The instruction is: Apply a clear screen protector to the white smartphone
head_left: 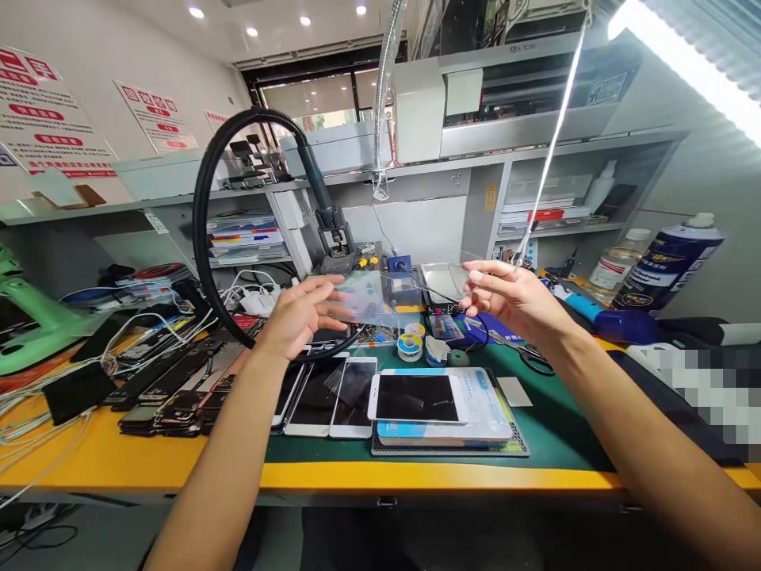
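My left hand (303, 316) is raised over the left part of the green mat, its fingers around the edge of a thin clear film (372, 297) that catches pale reflections. My right hand (505, 297) is level with it on the other side, thumb and fingers pinching a second thin clear sheet (455, 277), whose outline is hard to see. Below them a white phone (419, 398) with a dark screen lies face up on a blue and white box (487, 412). Several white phones (355, 388) lie just left of it, with a clear piece on one.
Stacked phone parts (184, 396) and white cables crowd the left. A black flexible tube (199, 206) arches behind my left hand. Solder spools (410, 345) sit mid-bench; scissors (535, 358) lie under my right forearm. A spray can (669, 266) and bottle (618, 262) stand at right.
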Available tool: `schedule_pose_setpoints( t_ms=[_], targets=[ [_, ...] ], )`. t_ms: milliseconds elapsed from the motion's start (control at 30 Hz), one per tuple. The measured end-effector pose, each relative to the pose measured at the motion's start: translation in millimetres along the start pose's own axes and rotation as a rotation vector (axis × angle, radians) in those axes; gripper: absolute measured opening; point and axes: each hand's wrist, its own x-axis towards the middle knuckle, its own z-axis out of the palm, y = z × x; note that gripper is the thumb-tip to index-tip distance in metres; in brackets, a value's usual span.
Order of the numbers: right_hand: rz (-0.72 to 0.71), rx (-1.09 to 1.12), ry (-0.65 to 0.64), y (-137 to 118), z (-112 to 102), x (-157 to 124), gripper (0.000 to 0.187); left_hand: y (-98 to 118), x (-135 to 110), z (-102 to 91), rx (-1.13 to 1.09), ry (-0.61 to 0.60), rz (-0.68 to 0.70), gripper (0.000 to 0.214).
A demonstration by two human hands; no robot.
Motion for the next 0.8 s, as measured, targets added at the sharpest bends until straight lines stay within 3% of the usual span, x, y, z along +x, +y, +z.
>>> schedule_pose_setpoints(
  t_ms=[100,233,567,800],
  targets=[
    [0.011,-0.091,0.041,0.0,0.2,-2.3,0.041,-27.3,8.0,15.8,-0.125,-0.067,-0.067,0.027],
    [0.041,-0.178,0.089,4.8,5.5,-6.7,0.042,-47.5,10.2,20.8,-0.243,-0.118,-0.136,0.035],
    [0.125,-0.31,-0.011,33.7,13.4,-7.7,0.042,-49.7,-1.8,17.8,-0.429,-0.137,-0.243,0.045],
    [0.131,-0.322,0.032,36.9,17.6,-5.7,0.046,-51.3,-4.9,17.3,-0.458,-0.143,-0.266,0.044]
  ],
)
